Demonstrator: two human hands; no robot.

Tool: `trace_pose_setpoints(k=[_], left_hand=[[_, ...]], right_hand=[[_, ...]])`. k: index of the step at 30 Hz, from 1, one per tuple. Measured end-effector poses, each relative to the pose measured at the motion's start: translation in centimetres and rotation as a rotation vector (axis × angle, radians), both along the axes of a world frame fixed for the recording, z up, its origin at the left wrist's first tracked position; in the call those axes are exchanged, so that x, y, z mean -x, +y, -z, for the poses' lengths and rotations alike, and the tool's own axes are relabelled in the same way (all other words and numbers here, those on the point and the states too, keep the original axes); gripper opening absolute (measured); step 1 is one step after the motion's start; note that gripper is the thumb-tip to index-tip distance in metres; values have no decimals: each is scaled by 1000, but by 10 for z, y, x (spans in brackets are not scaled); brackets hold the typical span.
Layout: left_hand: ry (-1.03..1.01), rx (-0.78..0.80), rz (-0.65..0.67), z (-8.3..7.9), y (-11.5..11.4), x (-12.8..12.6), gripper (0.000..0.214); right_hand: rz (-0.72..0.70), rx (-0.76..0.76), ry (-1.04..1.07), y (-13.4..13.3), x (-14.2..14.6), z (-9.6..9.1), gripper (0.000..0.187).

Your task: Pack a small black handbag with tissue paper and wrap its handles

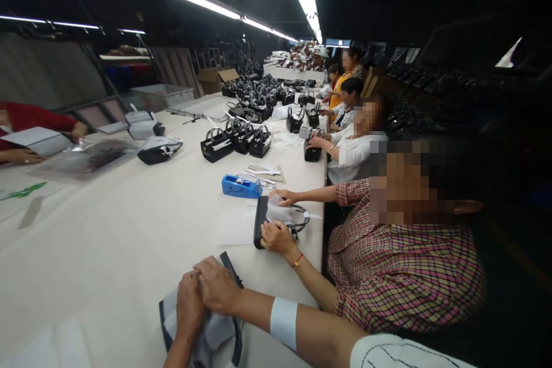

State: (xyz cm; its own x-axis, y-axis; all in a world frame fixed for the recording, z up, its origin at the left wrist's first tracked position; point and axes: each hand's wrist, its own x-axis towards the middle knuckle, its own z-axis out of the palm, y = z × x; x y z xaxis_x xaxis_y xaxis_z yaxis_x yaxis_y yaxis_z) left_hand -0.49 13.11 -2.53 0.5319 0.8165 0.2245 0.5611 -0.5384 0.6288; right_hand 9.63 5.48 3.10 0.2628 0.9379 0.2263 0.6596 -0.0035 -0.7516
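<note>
A dark handbag (162,322) with pale wrapping sheet over it lies on the table close in front of me. My left hand (190,302) grips its upper part, fingers curled. Right beside it, touching it, my right hand (218,286) is also closed on the bag, fingers bent over the same edge. What exactly the fingertips pinch is hidden. A dark handle (237,342) loops out below my right wrist, and a black strap end (230,267) sticks up past my right hand. A strip of white tape (283,322) is wrapped on my right forearm.
On my right, a co-worker in a checked shirt (401,276) handles another black bag (260,221). Beyond stand a blue tape dispenser (241,186), paper strips (263,172) and several black handbags (217,146). Across the table, a person in red sleeves (41,118) works near a plastic bag (86,158).
</note>
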Motion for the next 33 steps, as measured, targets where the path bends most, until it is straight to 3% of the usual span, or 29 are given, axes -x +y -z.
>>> trace_pose_setpoints(k=[5,9,12,15,18,20,26,33], left_hand=[[-18,11,-36,1,1,0,24],[-136,74,-55,-17,-11,3,14],[-267,25,-167,-29,-22,19,14],[-247,-65,-367,-28,-32,48,16],[-204,-5,-540,-22,-45,77,20],[-194,56,-577,-19,-53,88,22],[-65,25,-507,-26,-58,78,23],[-44,155,-608,-26,-54,67,29]], right_hand=[[-65,36,17,15,4,24,44],[-143,49,-6,9,0,31,47],[-173,85,-21,4,-2,35,51],[-192,84,-16,6,-3,42,53],[-199,56,9,9,-4,46,45],[-203,44,20,11,-5,44,38],[-226,50,37,13,-9,34,30],[-222,53,38,16,-10,35,31]])
